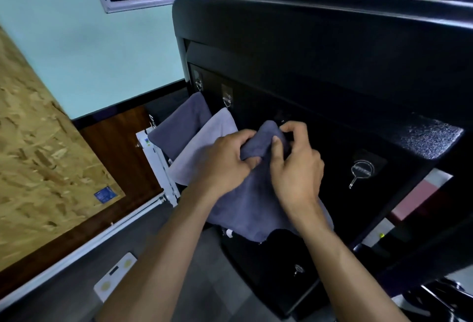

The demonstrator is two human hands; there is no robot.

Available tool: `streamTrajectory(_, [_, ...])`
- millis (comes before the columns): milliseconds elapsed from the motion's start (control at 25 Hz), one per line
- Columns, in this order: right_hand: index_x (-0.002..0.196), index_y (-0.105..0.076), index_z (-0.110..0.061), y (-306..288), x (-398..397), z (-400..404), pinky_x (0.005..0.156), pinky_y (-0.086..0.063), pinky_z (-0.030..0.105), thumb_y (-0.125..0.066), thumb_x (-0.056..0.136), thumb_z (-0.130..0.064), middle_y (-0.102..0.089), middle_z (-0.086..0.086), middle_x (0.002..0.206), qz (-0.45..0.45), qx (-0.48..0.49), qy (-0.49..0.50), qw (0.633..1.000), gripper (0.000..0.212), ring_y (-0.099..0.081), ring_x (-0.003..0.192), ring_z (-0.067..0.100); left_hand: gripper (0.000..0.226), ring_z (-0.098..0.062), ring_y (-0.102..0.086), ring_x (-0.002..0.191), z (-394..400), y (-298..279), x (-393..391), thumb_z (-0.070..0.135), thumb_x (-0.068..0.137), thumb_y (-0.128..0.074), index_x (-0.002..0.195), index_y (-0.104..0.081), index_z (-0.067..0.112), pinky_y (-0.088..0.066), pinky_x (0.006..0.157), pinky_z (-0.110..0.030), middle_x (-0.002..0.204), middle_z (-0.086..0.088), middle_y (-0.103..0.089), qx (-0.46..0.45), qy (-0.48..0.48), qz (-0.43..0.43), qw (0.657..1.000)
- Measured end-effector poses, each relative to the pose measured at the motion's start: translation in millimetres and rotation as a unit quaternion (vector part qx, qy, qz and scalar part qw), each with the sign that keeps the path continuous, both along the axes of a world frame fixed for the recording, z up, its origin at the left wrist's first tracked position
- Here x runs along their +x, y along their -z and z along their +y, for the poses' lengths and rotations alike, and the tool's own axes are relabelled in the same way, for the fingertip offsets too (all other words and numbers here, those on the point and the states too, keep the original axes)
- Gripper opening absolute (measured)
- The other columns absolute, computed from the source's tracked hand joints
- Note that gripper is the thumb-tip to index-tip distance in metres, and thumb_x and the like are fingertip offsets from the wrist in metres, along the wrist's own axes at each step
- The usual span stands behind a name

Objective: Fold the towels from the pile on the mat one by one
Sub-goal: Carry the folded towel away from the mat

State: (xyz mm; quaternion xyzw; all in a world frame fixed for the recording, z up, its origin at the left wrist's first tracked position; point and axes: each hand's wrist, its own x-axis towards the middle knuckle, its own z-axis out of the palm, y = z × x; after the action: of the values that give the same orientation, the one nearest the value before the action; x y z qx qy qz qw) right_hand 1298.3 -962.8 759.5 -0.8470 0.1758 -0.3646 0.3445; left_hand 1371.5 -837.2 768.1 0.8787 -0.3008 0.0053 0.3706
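Both my hands hold one dark grey towel [250, 209] against the black side panel [320, 106] of a padded bench. My left hand [225, 160] pinches the towel's upper corner from the left. My right hand [297, 165] grips the same bunched corner from the right, close to a hook hidden behind the fingers. The rest of the towel hangs down below my wrists. Two more towels hang to the left: a light grey towel [204, 147] and a darker grey towel [179, 127], each under a metal hook.
A metal hook [227, 100] and another hook [198, 83] sit on the panel above the hung towels. A free ring hook [362, 170] is at the right. The black padded top [320, 22] overhangs. A white scale [115, 279] lies on the floor.
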Motion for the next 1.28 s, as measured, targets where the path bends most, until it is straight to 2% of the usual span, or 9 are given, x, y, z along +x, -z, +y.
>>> streamTrajectory(160, [0.111,-0.063,-0.014,29.4,1.2,-0.1,0.047,-0.027,0.022,-0.055,0.097,-0.021,-0.065,0.004,0.064,-0.05,-0.121,0.051,0.99,0.018,-0.062,0.051,0.029,0.035,-0.008,-0.061,0.09,-5.7,14.5,0.8,0.029,0.088,-0.064,0.121,-0.052,0.036,-0.049,0.077,-0.026,0.098,0.011,-0.065,0.042,0.011,-0.011,0.999])
streamTrajectory(320, [0.115,-0.067,-0.018,47.9,-2.8,-1.0,0.047,-0.042,0.03,-0.047,0.099,-0.033,-0.068,0.008,0.064,-0.048,-0.095,0.054,0.993,0.03,-0.064,0.051,0.032,0.036,-0.01,-0.061,0.1,-6.9,30.8,3.4,0.019,0.084,-0.067,0.118,-0.056,0.023,-0.05,0.09,-0.035,0.105,0.006,-0.066,0.032,0.067,0.051,0.996])
streamTrajectory(400, [0.116,-0.068,-0.019,48.1,-2.2,-2.3,0.051,-0.047,0.035,-0.053,0.098,-0.03,-0.069,0.01,0.066,-0.03,-0.075,0.057,0.995,0.026,-0.065,0.056,0.037,0.029,-0.01,-0.063,0.095,-8.6,27.0,11.4,0.022,0.081,-0.067,0.109,-0.059,0.024,-0.051,0.087,-0.038,0.096,0.007,-0.067,0.038,0.074,0.048,0.995])
streamTrajectory(520, [0.119,-0.067,-0.024,45.8,-3.5,-0.7,0.054,-0.05,0.038,-0.045,0.098,-0.037,-0.071,0.009,0.071,-0.016,-0.064,0.05,0.997,0.033,-0.066,0.06,0.037,0.026,-0.003,-0.063,0.095,-24.0,15.2,0.9,0.031,0.082,-0.069,0.107,-0.062,0.027,-0.051,0.085,-0.027,0.096,0.012,-0.068,-0.065,0.017,0.043,0.997])
streamTrajectory(640, [0.117,-0.068,-0.027,46.2,-4.0,-0.3,0.055,-0.05,0.037,-0.049,0.1,-0.035,-0.072,0.005,0.073,0.004,-0.038,0.045,0.998,0.027,-0.067,0.063,0.033,0.007,-0.003,-0.063,0.078,-37.7,15.1,-8.8,0.029,0.089,-0.065,0.094,-0.064,0.023,-0.052,0.072,-0.025,0.079,0.009,-0.068,-0.111,-0.038,-0.011,0.993])
streamTrajectory(800, [0.106,-0.07,-0.018,37.3,-10.1,2.4,0.059,-0.052,0.036,-0.056,0.092,-0.025,-0.072,0.002,0.097,0.005,-0.085,0.069,0.994,0.02,-0.067,0.075,0.029,0.014,-0.015,-0.054,0.063,-35.9,6.9,-6.9,0.025,0.092,-0.056,0.081,-0.057,0.018,-0.043,0.059,-0.034,0.062,0.003,-0.056,-0.027,-0.026,-0.075,0.996])
streamTrajectory(960, [0.106,-0.07,-0.012,25.9,-18.3,4.9,0.068,-0.051,0.04,-0.045,0.077,-0.01,-0.067,0.001,0.112,-0.071,-0.176,0.005,0.982,0.038,-0.058,0.082,0.024,0.021,-0.01,-0.037,0.052,-47.5,-1.8,-17.5,0.026,0.095,-0.046,0.074,-0.045,0.024,-0.025,0.048,-0.027,0.056,0.008,-0.038,0.066,-0.063,-0.148,0.985])
streamTrajectory(1120, [0.116,-0.061,-0.015,16.3,-7.6,-4.5,0.069,-0.057,0.038,-0.039,0.079,-0.017,-0.057,-0.003,0.134,-0.011,-0.181,-0.125,0.976,0.043,-0.064,0.097,0.023,0.02,-0.005,-0.048,0.053,-42.3,5.3,-16.2,0.015,0.088,-0.052,0.073,-0.051,0.028,-0.028,0.047,-0.016,0.054,0.012,-0.046,0.008,-0.047,-0.089,0.995])
streamTrajectory(1280, [0.13,-0.048,-0.017,18.6,-1.0,-10.0,0.076,-0.056,0.043,-0.05,0.089,-0.01,-0.057,-0.003,0.134,0.053,-0.168,-0.169,0.97,0.042,-0.063,0.106,0.023,0.015,-0.003,-0.058,0.065,-13.4,48.9,0.2,0.021,0.087,-0.06,0.074,-0.055,0.026,-0.044,0.062,-0.027,0.064,0.012,-0.06,-0.075,-0.022,0.038,0.996])
